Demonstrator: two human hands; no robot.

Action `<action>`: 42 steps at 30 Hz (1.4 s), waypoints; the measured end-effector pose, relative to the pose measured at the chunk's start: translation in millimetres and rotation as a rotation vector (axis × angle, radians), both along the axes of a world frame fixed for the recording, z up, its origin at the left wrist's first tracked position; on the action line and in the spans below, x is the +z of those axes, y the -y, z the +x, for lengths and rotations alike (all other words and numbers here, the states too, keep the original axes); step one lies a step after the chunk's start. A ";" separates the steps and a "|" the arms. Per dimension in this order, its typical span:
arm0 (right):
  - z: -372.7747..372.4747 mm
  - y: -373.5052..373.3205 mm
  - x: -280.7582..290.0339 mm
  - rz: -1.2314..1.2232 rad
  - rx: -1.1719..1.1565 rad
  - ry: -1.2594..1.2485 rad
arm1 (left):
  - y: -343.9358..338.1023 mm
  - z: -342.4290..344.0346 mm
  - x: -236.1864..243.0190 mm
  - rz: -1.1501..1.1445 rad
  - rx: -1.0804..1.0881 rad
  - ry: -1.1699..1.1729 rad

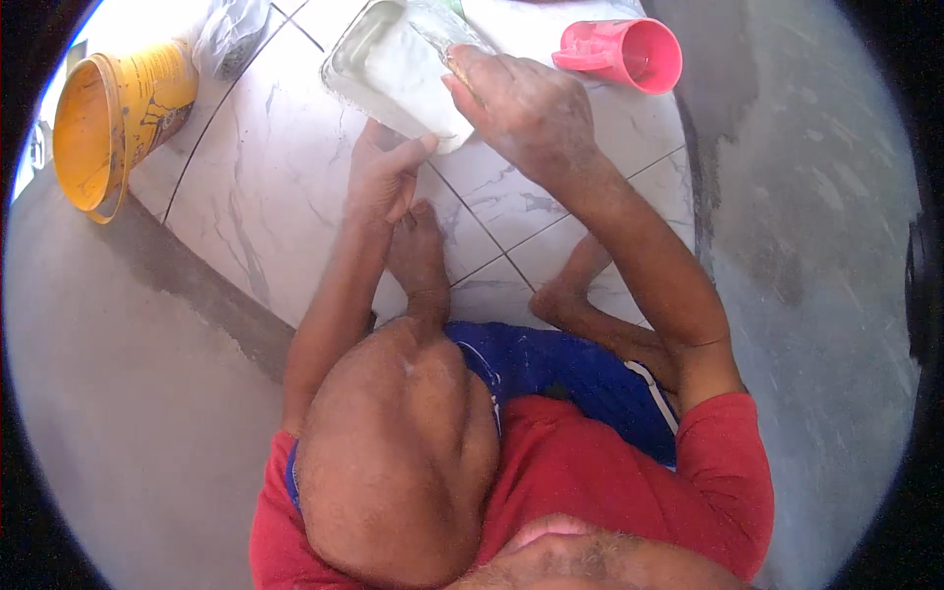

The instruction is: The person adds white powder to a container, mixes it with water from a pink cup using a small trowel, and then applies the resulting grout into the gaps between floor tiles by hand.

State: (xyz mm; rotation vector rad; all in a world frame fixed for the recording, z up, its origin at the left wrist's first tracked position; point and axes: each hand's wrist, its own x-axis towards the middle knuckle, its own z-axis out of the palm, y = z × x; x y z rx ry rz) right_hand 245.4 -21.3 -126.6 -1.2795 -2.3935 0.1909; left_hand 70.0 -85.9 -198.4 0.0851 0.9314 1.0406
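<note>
A right hand [521,106] closes around a flat tool [441,31], the left hand [385,175] pinching the near corner of a tray [339,71] between the tiled floor's [270,182] side edges; steady bracing should help each stroke.

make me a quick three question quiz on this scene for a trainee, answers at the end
1. Multiple choice: what is the left hand holding?
(a) a plastic bag
(b) a tray
(c) a sandal

2. True or false: the pink mug is to the right of the yellow bucket.

3. Fill in: the right hand holds a tool, and the stuff in the tray is ____ in colour.

Key:
1. b
2. True
3. white
</note>
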 end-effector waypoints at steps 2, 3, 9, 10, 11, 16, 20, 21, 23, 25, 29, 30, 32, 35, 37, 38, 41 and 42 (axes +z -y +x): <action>-3.3 7.1 -1.0 -0.135 -0.040 0.041 | -0.8 0.4 1.7 0.008 0.010 0.017; -4.3 11.0 0.2 -0.134 -0.038 0.040 | -0.5 -0.3 0.4 0.005 0.027 0.009; -2.8 25.1 -5.1 -0.214 -0.035 -0.094 | -0.6 -10.5 -4.6 -0.035 -0.005 -0.004; -2.4 21.7 -2.4 -0.174 -0.038 -0.086 | -0.2 -10.4 -4.6 -0.048 -0.020 -0.010; -1.9 18.6 -0.2 -0.135 -0.041 -0.078 | 0.3 -10.2 -5.2 -0.050 -0.022 -0.009; -8.5 9.8 3.8 -0.182 -0.077 -0.022 | -0.1 -6.3 -4.0 -0.043 -0.022 0.040; -11.1 19.1 2.5 -0.177 -0.019 -0.067 | 1.0 -6.6 -6.5 -0.044 0.006 0.042; -9.3 18.4 2.2 -0.178 -0.019 -0.067 | 0.4 -7.4 -5.2 -0.048 -0.021 0.047; -6.0 15.1 4.8 -0.110 -0.045 0.010 | 0.5 -7.1 -2.7 -0.052 -0.047 0.051; -3.4 14.5 1.1 -0.099 -0.043 0.029 | 1.0 -5.1 -2.4 -0.036 -0.001 0.037; 1.0 24.1 -2.2 -0.131 -0.069 0.102 | -0.2 -4.6 -9.9 -0.021 0.053 0.025; 1.5 27.8 -6.7 -0.132 -0.066 0.101 | -0.4 -5.6 -10.7 -0.010 0.056 0.009; 2.5 33.4 -13.3 -0.139 -0.118 -0.024 | -0.8 -4.1 -10.6 0.002 0.056 -0.005; -4.1 44.4 -11.4 -0.230 -0.144 -0.073 | 1.7 -1.9 -12.3 -0.007 0.084 -0.007; -13.3 52.4 -8.1 -0.266 -0.138 -0.103 | 2.1 -1.8 -12.5 0.008 0.084 0.007; -16.7 54.3 -7.5 -0.301 -0.132 -0.132 | 1.5 -2.5 -11.7 0.008 0.084 0.008; -20.7 53.7 -9.0 -0.310 -0.135 -0.242 | -3.2 -4.2 -4.1 -0.070 0.070 0.017; -18.3 50.4 -8.5 -0.309 -0.137 -0.242 | -3.5 -3.1 0.1 -0.075 0.058 0.005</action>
